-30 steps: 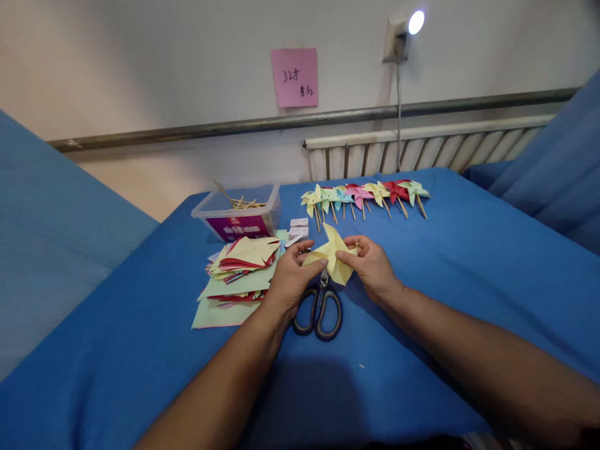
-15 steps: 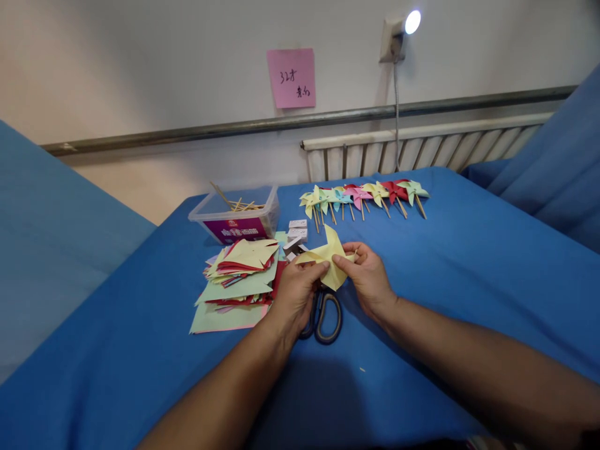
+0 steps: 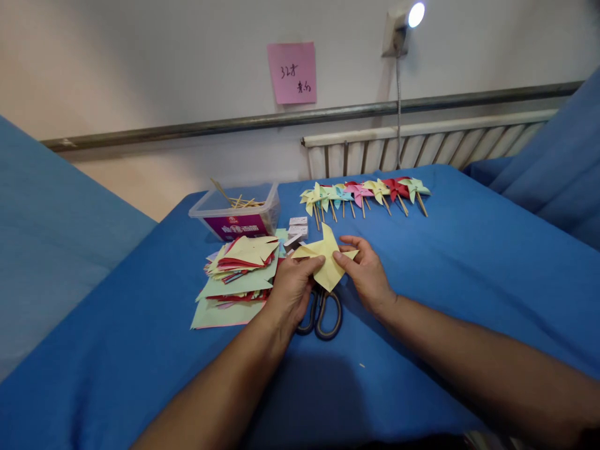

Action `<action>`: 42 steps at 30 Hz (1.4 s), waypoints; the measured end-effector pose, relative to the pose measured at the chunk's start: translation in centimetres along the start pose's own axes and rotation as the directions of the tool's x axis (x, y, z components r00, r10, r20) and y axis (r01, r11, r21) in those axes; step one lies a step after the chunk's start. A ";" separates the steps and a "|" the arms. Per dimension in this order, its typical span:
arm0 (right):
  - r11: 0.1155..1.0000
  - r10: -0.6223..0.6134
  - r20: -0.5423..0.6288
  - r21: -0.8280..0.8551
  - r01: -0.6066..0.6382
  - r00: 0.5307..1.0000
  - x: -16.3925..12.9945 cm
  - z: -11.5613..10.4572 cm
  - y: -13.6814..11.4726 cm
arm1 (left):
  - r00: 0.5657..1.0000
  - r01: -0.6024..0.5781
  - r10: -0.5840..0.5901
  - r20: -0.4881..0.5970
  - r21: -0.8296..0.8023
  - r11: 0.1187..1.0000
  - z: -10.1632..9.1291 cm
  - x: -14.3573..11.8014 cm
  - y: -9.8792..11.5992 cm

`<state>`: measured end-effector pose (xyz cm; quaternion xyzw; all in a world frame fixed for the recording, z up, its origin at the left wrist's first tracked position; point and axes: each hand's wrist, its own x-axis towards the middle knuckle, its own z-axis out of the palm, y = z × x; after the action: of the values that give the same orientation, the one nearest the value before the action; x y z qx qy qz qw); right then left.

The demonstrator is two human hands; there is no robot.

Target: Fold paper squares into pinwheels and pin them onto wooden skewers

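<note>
A yellow paper pinwheel [image 3: 329, 270] with folded blades is held up between both hands, no stick visible on it. My left hand [image 3: 294, 280] grips its left side, the thumb pressed near the centre. From the right, my right hand [image 3: 368, 272] pinches it with the thumb close to the middle and the fingers behind. Below the pinwheel lie scissors [image 3: 329, 319] with dark handles, their blades hidden. Just beyond my left hand are small white boxes [image 3: 298, 231]. A stack of cut coloured paper [image 3: 244, 256] sits left of my left hand.
A clear plastic box [image 3: 272, 212] with wooden sticks [image 3: 244, 202] stands at the back left. Several finished pinwheels [image 3: 359, 192] on sticks lie in a row along the back of the blue-covered table [image 3: 445, 375]. Behind are a rail [image 3: 347, 112] and radiator [image 3: 370, 150].
The pinwheel has turned slightly and faces me more flatly. My left thumb has shifted a little left, and the fingers of my right hand have loosened slightly behind the right blade.
</note>
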<state>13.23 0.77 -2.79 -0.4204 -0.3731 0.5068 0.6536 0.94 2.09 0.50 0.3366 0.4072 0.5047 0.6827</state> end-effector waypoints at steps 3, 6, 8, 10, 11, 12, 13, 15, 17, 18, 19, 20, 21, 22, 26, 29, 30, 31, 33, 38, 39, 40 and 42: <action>0.928 -0.276 0.100 -0.230 0.293 0.956 -0.1 -0.7 -0.3 | 0.999 0.026 -0.027 -0.030 -0.027 0.999 -0.4 0.1 0.7; 0.704 -0.469 0.311 -0.433 0.562 0.827 -0.3 -1.2 -1.1 | 0.999 0.033 -0.035 -0.031 -0.051 0.998 -0.9 0.2 1.3; 0.567 -0.498 0.432 -0.494 0.659 0.752 -0.4 -1.4 -1.5 | 0.999 0.031 -0.032 -0.014 -0.065 0.997 -0.9 0.2 1.5; 0.477 -0.506 0.500 -0.516 0.711 0.702 -0.4 -1.5 -1.8 | 1.000 0.025 -0.025 0.004 -0.068 0.997 -0.9 0.1 1.7; 0.445 -0.513 0.517 -0.521 0.728 0.685 -0.3 -1.5 -1.8 | 1.000 0.025 -0.024 0.014 -0.066 0.998 -0.8 0.1 1.8; 0.422 -0.523 0.526 -0.524 0.740 0.671 -0.3 -1.5 -1.8 | 0.999 0.024 -0.022 0.023 -0.062 0.998 -0.8 0.0 1.8; 0.408 -0.531 0.529 -0.525 0.747 0.662 -0.2 -1.5 -1.8 | 0.999 0.023 -0.021 0.028 -0.057 0.998 -0.8 0.0 1.7; 0.412 -0.534 0.521 -0.528 0.743 0.666 0.0 -1.5 -1.7 | 0.999 0.013 -0.011 0.038 -0.046 0.999 -0.7 0.0 1.6; 0.451 -0.515 0.501 -0.532 0.717 0.695 0.0 -1.5 -1.7 | 0.999 -0.002 0.004 0.048 -0.034 0.999 -0.7 0.0 1.4; 0.477 -0.501 0.488 -0.533 0.699 0.715 0.0 -1.5 -1.7 | 0.999 -0.008 0.009 0.051 -0.028 1.000 -0.7 0.1 1.3; 0.506 -0.488 0.473 -0.532 0.679 0.734 0.0 -1.4 -1.7 | 0.999 -0.010 0.011 0.052 -0.021 1.000 -0.7 0.1 1.3; 0.533 -0.476 0.457 -0.530 0.660 0.751 0.0 -1.4 -1.8 | 0.999 -0.010 0.010 0.050 -0.011 1.000 -0.7 0.1 1.2; 0.556 -0.465 0.441 -0.529 0.641 0.768 0.0 -1.3 -1.8 | 0.999 -0.011 0.011 0.047 0.003 1.000 -0.6 0.1 1.2; 0.575 -0.456 0.425 -0.530 0.623 0.782 0.0 -1.3 -1.8 | 0.999 -0.015 0.014 0.043 0.019 1.000 -0.6 0.1 1.1; 0.626 -0.434 0.357 -0.540 0.562 0.827 0.2 -1.3 -1.7 | 0.999 -0.038 0.036 0.024 0.071 0.997 -0.6 0.1 1.0; 0.644 -0.424 0.321 -0.551 0.531 0.847 0.5 -1.4 -1.5 | 0.998 -0.057 0.058 -0.004 0.097 0.994 -0.7 0.2 0.7; 0.644 -0.422 0.314 -0.557 0.525 0.851 0.6 -1.4 -1.5 | 0.998 -0.062 0.063 -0.006 0.102 0.993 -0.7 0.3 0.7; 0.642 -0.422 0.309 -0.561 0.522 0.852 0.6 -1.4 -1.4 | 0.998 -0.065 0.066 -0.004 0.107 0.992 -0.7 0.3 0.6; 0.638 -0.422 0.300 -0.572 0.516 0.855 0.7 -1.4 -1.2 | 0.998 -0.069 0.069 0.005 0.115 0.991 -0.8 0.4 0.4; 0.614 -0.416 0.301 -0.603 0.509 0.858 0.9 -1.5 -0.9 | 0.997 -0.076 0.076 0.005 0.149 0.986 -1.1 0.6 0.2; 0.608 -0.417 0.304 -0.608 0.511 0.857 1.0 -1.5 -0.9 | 0.997 -0.075 0.075 0.007 0.152 0.985 -1.1 0.6 0.1; 0.601 -0.415 0.309 -0.613 0.513 0.856 1.0 -1.5 -0.9 | 0.997 -0.074 0.074 0.006 0.156 0.985 -1.1 0.7 0.1; 0.590 -0.409 0.319 -0.622 0.515 0.855 1.0 -1.6 -0.8 | 0.998 -0.068 0.069 -0.002 0.164 0.984 -1.1 0.7 0.1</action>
<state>15.16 1.41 -2.57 -0.4830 -0.6753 0.1721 0.5301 -0.01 2.82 -0.02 0.4036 0.4382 0.4938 0.6335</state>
